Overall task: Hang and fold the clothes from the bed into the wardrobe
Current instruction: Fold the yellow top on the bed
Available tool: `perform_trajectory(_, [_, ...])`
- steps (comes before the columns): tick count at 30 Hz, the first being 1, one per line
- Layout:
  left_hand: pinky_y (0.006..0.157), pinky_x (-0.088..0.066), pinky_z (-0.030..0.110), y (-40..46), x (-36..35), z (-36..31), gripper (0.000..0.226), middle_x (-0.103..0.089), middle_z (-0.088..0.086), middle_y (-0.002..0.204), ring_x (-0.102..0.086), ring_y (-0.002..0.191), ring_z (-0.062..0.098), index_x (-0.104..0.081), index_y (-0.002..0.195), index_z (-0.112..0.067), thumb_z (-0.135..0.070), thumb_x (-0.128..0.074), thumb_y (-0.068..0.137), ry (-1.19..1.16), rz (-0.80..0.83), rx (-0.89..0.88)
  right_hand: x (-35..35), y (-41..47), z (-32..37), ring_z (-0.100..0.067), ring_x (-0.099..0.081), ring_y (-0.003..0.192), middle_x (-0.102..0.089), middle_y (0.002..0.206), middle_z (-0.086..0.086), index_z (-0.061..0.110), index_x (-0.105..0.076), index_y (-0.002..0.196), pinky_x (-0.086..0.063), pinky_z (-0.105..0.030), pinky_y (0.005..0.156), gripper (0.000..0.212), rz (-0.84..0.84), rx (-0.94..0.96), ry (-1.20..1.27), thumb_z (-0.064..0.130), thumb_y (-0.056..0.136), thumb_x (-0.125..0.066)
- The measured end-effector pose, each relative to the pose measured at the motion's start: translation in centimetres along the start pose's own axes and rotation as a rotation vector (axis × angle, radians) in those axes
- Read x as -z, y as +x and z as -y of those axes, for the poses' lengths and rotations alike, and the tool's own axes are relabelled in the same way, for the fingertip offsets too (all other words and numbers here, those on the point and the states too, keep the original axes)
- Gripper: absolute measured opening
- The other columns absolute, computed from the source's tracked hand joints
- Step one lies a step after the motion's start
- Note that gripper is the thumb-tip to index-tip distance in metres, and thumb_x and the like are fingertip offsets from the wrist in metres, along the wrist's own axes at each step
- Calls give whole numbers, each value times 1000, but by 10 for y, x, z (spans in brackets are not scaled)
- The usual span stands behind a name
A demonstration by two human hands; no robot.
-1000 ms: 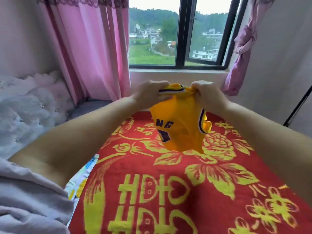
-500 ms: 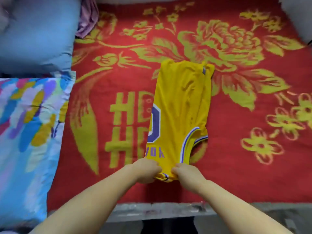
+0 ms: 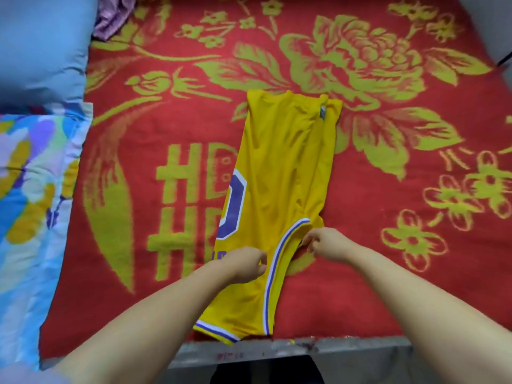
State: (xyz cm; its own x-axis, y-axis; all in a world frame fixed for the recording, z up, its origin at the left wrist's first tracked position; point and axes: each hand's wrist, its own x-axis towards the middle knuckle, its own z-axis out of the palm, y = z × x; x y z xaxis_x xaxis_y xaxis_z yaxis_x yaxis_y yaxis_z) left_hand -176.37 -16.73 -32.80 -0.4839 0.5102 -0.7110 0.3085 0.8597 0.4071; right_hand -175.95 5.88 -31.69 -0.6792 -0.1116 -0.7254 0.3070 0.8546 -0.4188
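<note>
Yellow jersey [image 3: 279,195] lies folded lengthwise on red blanket [image 3: 388,273], collar end at bed's near edge. Left hand [image 3: 243,263] fingers curled against jersey, grip unclear; right hand [image 3: 325,243] fingers pinch armhole trim. Risk: slick cloth slides, fold skews, collar end slips off edge.

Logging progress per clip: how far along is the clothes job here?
Done: the yellow jersey lies folded lengthwise on the red blanket. In hand: the left hand and right hand pinch its armhole end. Left: finishing the fold and storing it; no wardrobe in view.
</note>
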Motion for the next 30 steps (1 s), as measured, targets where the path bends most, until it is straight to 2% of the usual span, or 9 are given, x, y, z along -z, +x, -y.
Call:
perform_trajectory(4, [76,-44,32,54,36,-62,27,-63,12,113,-58,104,30,-61,114,-13,-26,-44,97,-246,-234,60,100,40,-21,-14,-62,70,-70,88,-9,3,-65,108,-42,-12,49,40,-171,-19,74,-7,84,-35])
perform_trajectory(6, [80,-45,35,85,43,-86,27,-61,14,117,-56,107,32,-58,116,-12,-24,-43,97,-324,-344,155,141,67,-28,-9,-61,66,-69,90,-7,4,-66,107,-44,-15,48,40,-218,7,89,-6,86,-33])
perform_trajectory(10, [95,-41,43,146,39,-107,37,-47,14,131,-44,125,32,-42,130,-10,-26,-45,96,-434,-517,462,195,133,-39,-17,-64,88,-60,113,-8,8,-61,118,-53,-31,66,39,-259,67,117,1,93,-33])
perform_trajectory(13, [97,-41,41,170,19,-114,44,-41,10,136,-39,130,28,-35,131,-10,-33,-48,96,-481,-464,677,212,167,-38,-29,-63,103,-61,118,-15,8,-57,125,-56,-43,82,37,-286,107,146,6,97,-34])
perform_trajectory(15, [95,-42,38,176,5,-117,42,-43,7,135,-41,128,25,-36,130,-13,-35,-48,96,-376,-445,728,219,183,-36,-34,-62,104,-61,119,-17,8,-55,128,-54,-50,86,36,-280,128,134,9,98,-34])
perform_trajectory(20, [86,-40,35,176,1,-104,20,-57,0,115,-53,111,21,-49,111,-18,-30,-46,95,-377,-626,707,241,234,-22,-32,-56,113,-51,136,-19,6,-48,136,-46,-47,98,40,-430,151,63,10,99,-36])
perform_trajectory(24, [78,-39,34,170,1,-115,15,-59,0,95,-56,94,21,-51,91,-19,-32,-56,87,-269,-760,499,238,278,11,-37,-42,129,-40,143,-19,3,-41,138,-36,-43,103,44,-491,154,-95,22,99,-44])
perform_trajectory(28, [49,-43,21,174,-12,-128,39,-56,-8,58,-59,56,14,-55,61,-23,-41,-85,45,-80,-670,331,227,313,9,-38,-32,135,-27,148,-20,0,-28,142,-31,-43,107,60,-529,-132,-19,29,95,-53])
perform_trajectory(30, [53,-44,22,181,-20,-125,37,-59,-7,62,-61,60,14,-57,64,-23,-44,-84,49,-63,-642,342,225,322,-2,-37,-32,136,-29,148,-20,0,-28,141,-32,-43,108,58,-537,-203,14,22,94,-55])
